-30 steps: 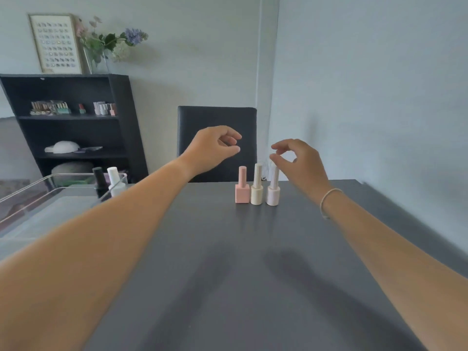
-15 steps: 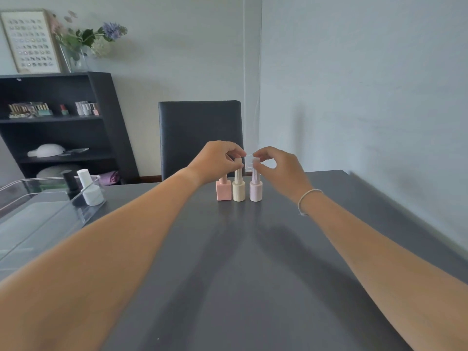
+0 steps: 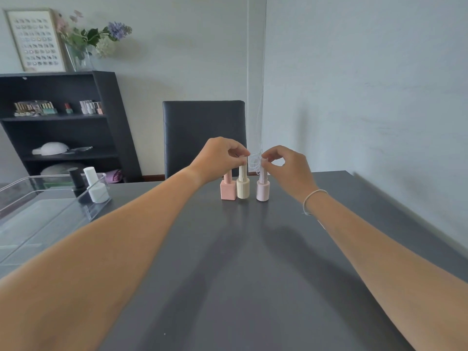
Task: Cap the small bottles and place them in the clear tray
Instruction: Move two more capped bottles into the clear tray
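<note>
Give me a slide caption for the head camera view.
Left hand pinches the cream bottle cap, right hand the lilac bottle cap.

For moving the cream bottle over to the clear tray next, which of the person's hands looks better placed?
Left, probably. The left hand already pinches the cap of the cream bottle, and the clear tray lies on that side. The right hand is busy pinching the cap of the lilac bottle.

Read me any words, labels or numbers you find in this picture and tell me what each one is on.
No text can be read.
Framed chart on the bookshelf: rows of small marks, too small to read.
Purple pouch on the bottom shelf: a pale mark, too blurred to read.
Pink bottle, cream bottle, lilac bottle: no label visible.
White bottle in the clear tray: none visible.
</note>
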Available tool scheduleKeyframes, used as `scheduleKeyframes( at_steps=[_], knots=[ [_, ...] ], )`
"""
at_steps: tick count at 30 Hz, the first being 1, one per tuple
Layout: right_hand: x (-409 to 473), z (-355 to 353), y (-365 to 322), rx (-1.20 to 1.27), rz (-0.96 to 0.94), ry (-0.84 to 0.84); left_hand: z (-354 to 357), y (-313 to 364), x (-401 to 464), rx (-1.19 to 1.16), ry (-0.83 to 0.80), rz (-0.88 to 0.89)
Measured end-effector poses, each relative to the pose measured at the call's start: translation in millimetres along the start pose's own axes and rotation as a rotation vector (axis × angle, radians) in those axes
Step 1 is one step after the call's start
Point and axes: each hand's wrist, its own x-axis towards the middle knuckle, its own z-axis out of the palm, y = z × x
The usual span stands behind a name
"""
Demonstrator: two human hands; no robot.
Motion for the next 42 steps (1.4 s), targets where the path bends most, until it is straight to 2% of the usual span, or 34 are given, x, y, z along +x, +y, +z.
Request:
scheduleKeyframes(
  at_steps=[2, 4, 11, 14, 24, 30, 42],
  knots=[
    [4, -5, -3, 0.008, 0.005, 0.017, -8, 6, 3, -0.024, 0.025, 0.011],
    [-2, -9, -44, 0.029, -0.055, 0.018, -48, 17, -19, -0.034, 0.094, 0.035],
    [1, -21, -62, 0.046, -0.105, -0.017, -70, 24, -25, -0.073, 0.112, 0.050],
    [-1, -10, -95, 0.061, -0.165, -0.055, -102, 24, -44, -0.073, 0.139, 0.034],
    [-14, 85, -214, 0.241, -0.233, -0.209, -230, -32, -137, 0.167, 0.244, -0.070],
    [-16, 151, -264, 0.310, -0.247, -0.292, -279, -81, -181, 0.260, 0.246, -0.195],
    [11, 276, -265, 0.253, -0.239, -0.426, -288, -180, -176, 0.278, 0.295, -0.330]
  ],
)
